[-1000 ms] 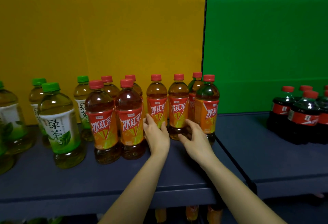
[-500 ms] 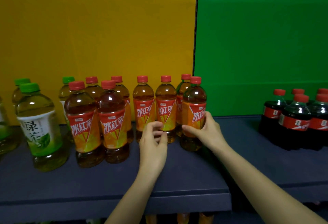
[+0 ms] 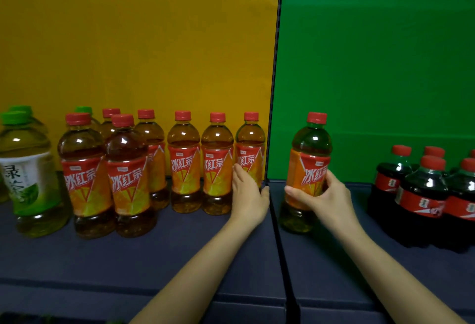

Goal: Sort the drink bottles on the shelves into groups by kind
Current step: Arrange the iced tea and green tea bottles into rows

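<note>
Your right hand curls round an iced tea bottle, held apart from its kind. Whether its base touches the shelf is hard to tell. Your left hand lies straight-fingered against the row's end bottle. Swing the held bottle wide toward the cola bottles right of that hand, and you'd knock them.

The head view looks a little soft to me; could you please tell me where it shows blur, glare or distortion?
In the head view, the green-capped green-tea bottle at the left edge is smeared and soft; small white glints sit on the shoulders of the red-capped iced-tea bottles; the dark cola bottles on the right lose detail in shadow; the black divider leans, likely wide-angle distortion.
</note>
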Demonstrator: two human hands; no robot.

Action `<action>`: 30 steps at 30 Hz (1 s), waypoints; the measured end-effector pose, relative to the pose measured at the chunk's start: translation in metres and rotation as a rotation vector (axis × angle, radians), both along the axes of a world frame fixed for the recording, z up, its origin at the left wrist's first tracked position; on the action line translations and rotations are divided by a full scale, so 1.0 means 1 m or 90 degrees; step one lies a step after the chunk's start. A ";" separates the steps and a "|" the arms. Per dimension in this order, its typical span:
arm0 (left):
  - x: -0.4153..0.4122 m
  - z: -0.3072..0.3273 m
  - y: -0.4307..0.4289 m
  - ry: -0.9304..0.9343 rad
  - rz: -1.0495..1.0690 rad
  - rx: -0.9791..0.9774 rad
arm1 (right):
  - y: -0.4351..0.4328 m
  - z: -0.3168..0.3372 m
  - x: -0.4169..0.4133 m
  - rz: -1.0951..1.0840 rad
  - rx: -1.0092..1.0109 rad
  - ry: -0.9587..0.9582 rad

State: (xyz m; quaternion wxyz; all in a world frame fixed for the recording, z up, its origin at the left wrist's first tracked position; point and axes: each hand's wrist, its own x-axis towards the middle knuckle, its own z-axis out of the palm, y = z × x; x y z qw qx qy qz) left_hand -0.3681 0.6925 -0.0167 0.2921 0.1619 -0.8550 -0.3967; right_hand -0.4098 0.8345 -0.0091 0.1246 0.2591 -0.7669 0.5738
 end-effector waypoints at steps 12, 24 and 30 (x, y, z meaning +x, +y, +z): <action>-0.030 -0.009 0.000 0.096 0.152 0.066 | 0.008 -0.014 -0.020 -0.055 0.021 0.004; 0.019 -0.008 0.003 0.116 0.145 0.011 | 0.009 -0.004 0.001 -0.031 0.013 0.029; 0.067 -0.005 -0.025 0.163 0.140 0.014 | -0.007 0.008 0.030 0.052 0.005 0.024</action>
